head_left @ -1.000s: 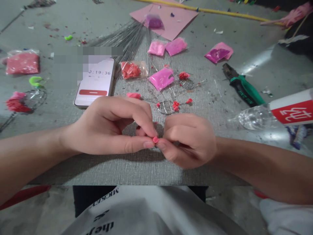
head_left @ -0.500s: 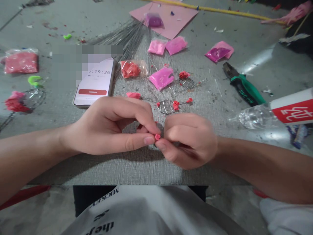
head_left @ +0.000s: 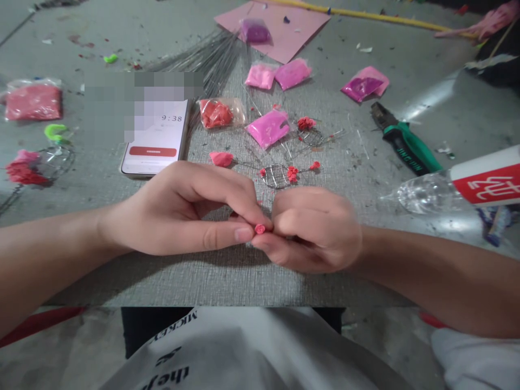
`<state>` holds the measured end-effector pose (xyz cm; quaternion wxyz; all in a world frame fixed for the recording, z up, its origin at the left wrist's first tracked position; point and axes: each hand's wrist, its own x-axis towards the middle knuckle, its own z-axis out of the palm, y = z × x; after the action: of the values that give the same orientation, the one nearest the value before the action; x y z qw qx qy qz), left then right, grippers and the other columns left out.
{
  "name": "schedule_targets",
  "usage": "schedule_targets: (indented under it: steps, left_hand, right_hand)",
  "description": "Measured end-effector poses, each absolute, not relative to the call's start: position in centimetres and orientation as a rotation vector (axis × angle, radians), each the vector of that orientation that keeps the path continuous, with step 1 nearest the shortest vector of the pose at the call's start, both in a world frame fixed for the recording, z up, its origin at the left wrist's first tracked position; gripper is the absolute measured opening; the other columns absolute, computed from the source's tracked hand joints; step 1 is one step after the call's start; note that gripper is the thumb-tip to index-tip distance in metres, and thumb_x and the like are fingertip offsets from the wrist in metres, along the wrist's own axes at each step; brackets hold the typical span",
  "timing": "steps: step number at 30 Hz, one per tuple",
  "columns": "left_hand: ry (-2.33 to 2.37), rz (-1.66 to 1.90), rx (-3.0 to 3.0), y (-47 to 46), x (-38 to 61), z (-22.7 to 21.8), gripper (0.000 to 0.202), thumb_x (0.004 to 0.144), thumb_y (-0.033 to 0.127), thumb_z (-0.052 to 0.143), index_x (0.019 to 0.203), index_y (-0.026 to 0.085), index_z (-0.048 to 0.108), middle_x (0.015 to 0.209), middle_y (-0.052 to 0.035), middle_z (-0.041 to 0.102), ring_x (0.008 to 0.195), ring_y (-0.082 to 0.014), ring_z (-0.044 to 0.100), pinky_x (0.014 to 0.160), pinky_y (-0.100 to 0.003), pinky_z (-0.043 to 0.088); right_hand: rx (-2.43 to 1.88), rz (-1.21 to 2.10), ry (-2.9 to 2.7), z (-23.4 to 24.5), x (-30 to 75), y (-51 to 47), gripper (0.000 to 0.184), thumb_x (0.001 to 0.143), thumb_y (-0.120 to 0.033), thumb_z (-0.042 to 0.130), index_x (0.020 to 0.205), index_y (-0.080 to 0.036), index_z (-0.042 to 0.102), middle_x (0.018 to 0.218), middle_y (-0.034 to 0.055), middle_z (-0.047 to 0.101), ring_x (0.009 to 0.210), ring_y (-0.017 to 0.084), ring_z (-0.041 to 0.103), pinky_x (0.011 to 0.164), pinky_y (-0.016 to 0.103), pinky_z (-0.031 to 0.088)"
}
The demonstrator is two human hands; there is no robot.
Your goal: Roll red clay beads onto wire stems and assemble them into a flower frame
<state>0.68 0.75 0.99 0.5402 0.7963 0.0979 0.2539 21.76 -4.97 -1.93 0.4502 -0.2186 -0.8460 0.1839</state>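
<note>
A tiny red clay rose is pinched between the fingertips of both hands, above the front part of the table. My left hand is closed on it with thumb and forefinger from the left. From the right, my right hand holds it the same way, its other fingers curled in. Just beyond the hands lies a wire frame with small red clay pieces on it. A lump of pink-red clay rests near my left knuckles.
Behind the left hand lies a phone. Bags of pink clay and red clay sit mid-table, near a bundle of thin wires. Green-handled pliers and a clear bottle are at right; another wire piece with red clay lies left.
The clay rose has shifted slightly left and turned a little, its spiral now facing me more. The right thumb has moved slightly left and up. Both hands keep their pinch.
</note>
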Motion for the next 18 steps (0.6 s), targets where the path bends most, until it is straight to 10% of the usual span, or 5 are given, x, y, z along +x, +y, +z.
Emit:
schedule_targets:
  steps: [18]
  left_hand:
    - [-0.03, 0.408, 2.676, 4.6, -0.7, -0.6, 0.02, 0.097, 0.027, 0.062, 0.108, 0.024, 0.078, 0.091, -0.0086, 0.076, 0.077, -0.0198, 0.069, 0.067, -0.031, 0.056]
  right_hand:
    - [-0.669, 0.458, -1.976, -2.4, 22.0, -4.9, 0.033, 0.101, -0.025, 0.059, 0.069, -0.02, 0.053, 0.057, -0.0051, 0.05, 0.053, 0.007, 0.043, 0.052, 0.022, 0.038]
